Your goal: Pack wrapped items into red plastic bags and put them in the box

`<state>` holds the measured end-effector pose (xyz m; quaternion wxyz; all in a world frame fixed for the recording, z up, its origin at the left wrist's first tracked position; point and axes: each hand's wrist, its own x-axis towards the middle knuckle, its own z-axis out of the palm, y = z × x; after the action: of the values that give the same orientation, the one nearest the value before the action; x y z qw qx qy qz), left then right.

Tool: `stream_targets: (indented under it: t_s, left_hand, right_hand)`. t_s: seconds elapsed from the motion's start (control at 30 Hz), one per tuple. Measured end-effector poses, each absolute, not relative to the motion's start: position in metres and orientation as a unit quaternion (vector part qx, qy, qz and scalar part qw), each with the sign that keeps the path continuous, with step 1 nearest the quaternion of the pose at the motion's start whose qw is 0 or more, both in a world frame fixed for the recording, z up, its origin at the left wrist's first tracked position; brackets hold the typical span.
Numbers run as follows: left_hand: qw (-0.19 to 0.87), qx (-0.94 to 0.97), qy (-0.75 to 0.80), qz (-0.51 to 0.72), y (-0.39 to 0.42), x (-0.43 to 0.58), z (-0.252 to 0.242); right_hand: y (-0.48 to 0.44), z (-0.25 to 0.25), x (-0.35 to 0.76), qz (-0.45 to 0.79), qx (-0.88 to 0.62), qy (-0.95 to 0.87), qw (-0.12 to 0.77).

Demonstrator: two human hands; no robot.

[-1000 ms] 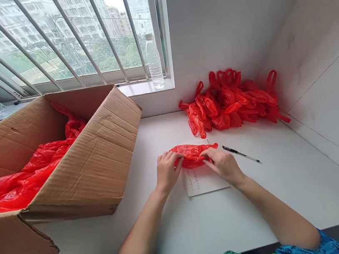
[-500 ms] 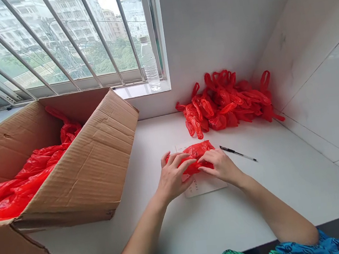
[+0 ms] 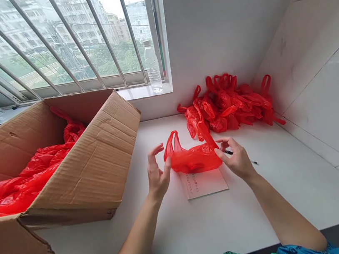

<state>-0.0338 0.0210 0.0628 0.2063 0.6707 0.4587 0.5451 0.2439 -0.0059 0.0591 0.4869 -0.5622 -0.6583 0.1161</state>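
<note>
A small red plastic bag (image 3: 192, 157) hangs stretched between my two hands, lifted just above the white counter (image 3: 290, 177). My left hand (image 3: 157, 175) pinches its left handle loop with thumb and fingers, the other fingers spread. My right hand (image 3: 237, 157) pinches the right handle at the bag's other end. Directly under the bag lies a white paper sheet (image 3: 204, 183) with small print. A black pen (image 3: 251, 161) lies behind my right hand, partly hidden by it.
A heap of tied red bags (image 3: 229, 101) sits against the back wall. An open cardboard box (image 3: 93, 167) holding loose red plastic bags (image 3: 22, 181) fills the left. A clear water bottle (image 3: 152, 66) stands on the sill by the barred window. A tiled wall runs along the right.
The bag was bunched flat on the paper under both hands. Now my hands have moved apart and up, pulling it open by its handles.
</note>
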Motion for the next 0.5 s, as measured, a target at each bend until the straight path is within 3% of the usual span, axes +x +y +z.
stream_targets:
  t_s: [0.13,0.23,0.37,0.5]
  left_hand:
    - [0.186,0.748,0.419,0.480,0.002,-0.020,0.074]
    - [0.148,0.769,0.406,0.471,-0.004,-0.016,0.081]
    - [0.186,0.741,0.373,0.526,-0.009,-0.018,0.087]
    - [0.288,0.715,0.320,0.551,-0.013,-0.020,0.091]
  right_hand:
    - [-0.022,0.074,0.219,-0.008,-0.468,-0.698,0.542]
    - [-0.026,0.075,0.201,0.009,-0.414,-0.784,0.463]
    - [-0.020,0.064,0.189,0.040,-0.483,-0.813,0.324]
    - [-0.018,0.063,0.190,0.055,-0.531,-0.773,0.342]
